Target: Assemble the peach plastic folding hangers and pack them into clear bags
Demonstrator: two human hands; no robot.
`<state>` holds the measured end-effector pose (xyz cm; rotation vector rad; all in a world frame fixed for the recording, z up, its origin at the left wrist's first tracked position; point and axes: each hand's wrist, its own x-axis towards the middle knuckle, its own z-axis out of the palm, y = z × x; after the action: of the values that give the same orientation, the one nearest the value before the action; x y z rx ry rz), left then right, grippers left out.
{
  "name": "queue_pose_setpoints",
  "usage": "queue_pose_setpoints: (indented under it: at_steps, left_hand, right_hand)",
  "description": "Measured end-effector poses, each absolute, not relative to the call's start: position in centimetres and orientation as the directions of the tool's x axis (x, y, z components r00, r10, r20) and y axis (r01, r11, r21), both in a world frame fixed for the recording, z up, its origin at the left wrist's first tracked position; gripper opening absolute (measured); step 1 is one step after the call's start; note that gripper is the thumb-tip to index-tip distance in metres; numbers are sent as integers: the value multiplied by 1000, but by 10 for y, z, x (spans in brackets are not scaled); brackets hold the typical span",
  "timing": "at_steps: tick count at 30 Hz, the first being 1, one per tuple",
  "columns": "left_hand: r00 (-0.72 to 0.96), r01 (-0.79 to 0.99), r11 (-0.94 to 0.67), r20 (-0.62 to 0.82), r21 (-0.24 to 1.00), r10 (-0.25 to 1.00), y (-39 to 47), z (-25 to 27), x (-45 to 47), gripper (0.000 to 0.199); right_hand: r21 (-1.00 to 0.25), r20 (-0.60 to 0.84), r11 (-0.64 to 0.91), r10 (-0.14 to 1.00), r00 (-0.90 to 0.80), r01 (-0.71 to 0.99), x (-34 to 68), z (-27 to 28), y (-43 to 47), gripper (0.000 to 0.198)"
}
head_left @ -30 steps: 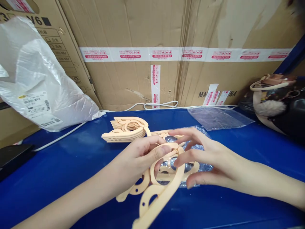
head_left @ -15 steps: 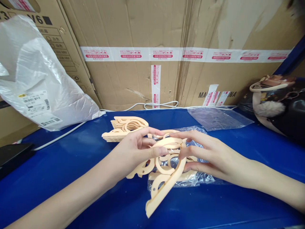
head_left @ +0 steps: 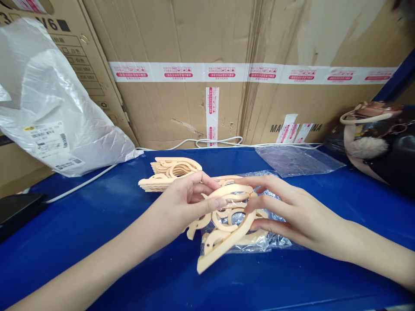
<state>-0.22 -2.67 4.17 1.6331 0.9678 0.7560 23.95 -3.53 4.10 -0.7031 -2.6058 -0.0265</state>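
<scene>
Between both hands is a beige plastic folding hanger [head_left: 222,247], folded, with curved arms around a central ring. My left hand [head_left: 194,201] pinches its upper left part between thumb and fingers. On the right side, my right hand [head_left: 292,211] grips its edge with thumb and fingertips. More beige hanger pieces [head_left: 256,237] lie below it on a crinkled clear plastic bag [head_left: 280,239], partly hidden by the held one. Behind my left hand sits a neat stack of matching folded hangers [head_left: 157,185].
A white mailing bag [head_left: 65,116] with a label leans at the left, near a black object [head_left: 19,214]. Cardboard boxes [head_left: 181,108] stand behind the blue tabletop [head_left: 129,263]. A white cable [head_left: 220,141], a flat clear bag [head_left: 298,162] and a dark handbag [head_left: 395,151] are also there.
The held hanger has turned slightly, its lower left tip rising towards the stack. The piece behind it under my left hand now shows less. Both hands keep nearly the same places.
</scene>
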Motion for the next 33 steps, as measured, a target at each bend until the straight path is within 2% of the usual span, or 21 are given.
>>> queue_pose_setpoints:
  at_steps: [2,3,5,8,11,15,27,33]
  left_hand:
    - [461,316,-322,152,892,874,-30,41,-2,21]
    - [453,404,-424,225,811,863,-32,40,-3,25]
    - [446,594,-571,359,566,820,-35,38,-3,44]
    - [468,745,-624,483,235,740,-38,33,-4,71]
    - [487,777,-620,525,104,698,-39,29,-3,75]
    - [492,784,-617,536,69,686,-41,28,-1,78]
    - [453,772,-603,493,200,743,-41,24,0,79]
    - [458,784,-589,460,196,761,-41,24,0,78]
  right_hand:
    - [-32,463,850,479,-746,526,243,39,-33,19]
    - [-2,492,836,478,-727,548,245,38,-32,18]
    - [38,547,806,477,-688,590,250,38,-29,15]
    - [75,595,775,471,-652,628,253,38,-25,13]
    - [128,610,756,450,-652,642,253,39,-24,14]
    - [168,609,743,438,-661,647,252,37,-24,15]
    - [171,615,738,439,-656,653,249,33,-28,14]
    - [180,601,752,427,-676,634,250,33,-30,14]
